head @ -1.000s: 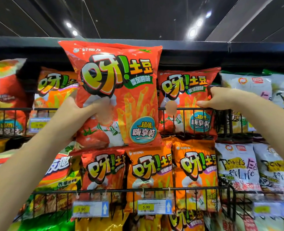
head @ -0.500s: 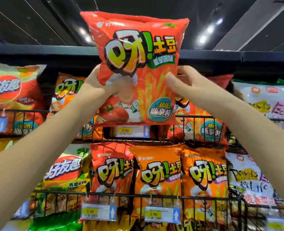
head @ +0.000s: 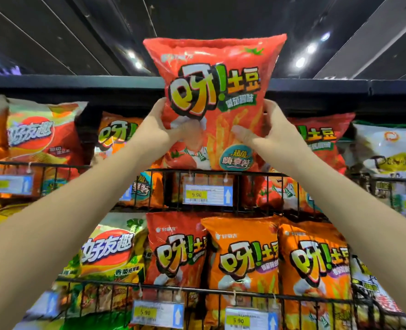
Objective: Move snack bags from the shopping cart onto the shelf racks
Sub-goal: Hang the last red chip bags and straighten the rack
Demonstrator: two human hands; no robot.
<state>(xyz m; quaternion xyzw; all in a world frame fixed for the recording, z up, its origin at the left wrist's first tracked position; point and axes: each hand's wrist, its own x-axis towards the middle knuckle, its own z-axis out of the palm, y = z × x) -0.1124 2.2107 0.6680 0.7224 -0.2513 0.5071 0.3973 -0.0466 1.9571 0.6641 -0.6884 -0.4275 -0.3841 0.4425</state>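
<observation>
I see both hands gripping a red bag (head: 217, 103) upright above the top rack (head: 221, 173): left hand (head: 163, 132) and right hand (head: 268, 136) have fingers curled round its sides.

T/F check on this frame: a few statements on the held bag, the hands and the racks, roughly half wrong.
1. Both hands hold one bag. True: the left hand and the right hand grip the red snack bag by its sides.
2. The red snack bag rests in the lower rack. False: it is held up high, in front of the top row.
3. The price tag just below the held bag reads 5.90. True.
4. The lower rack holds only white bags. False: orange bags and a red one stand there.
</observation>
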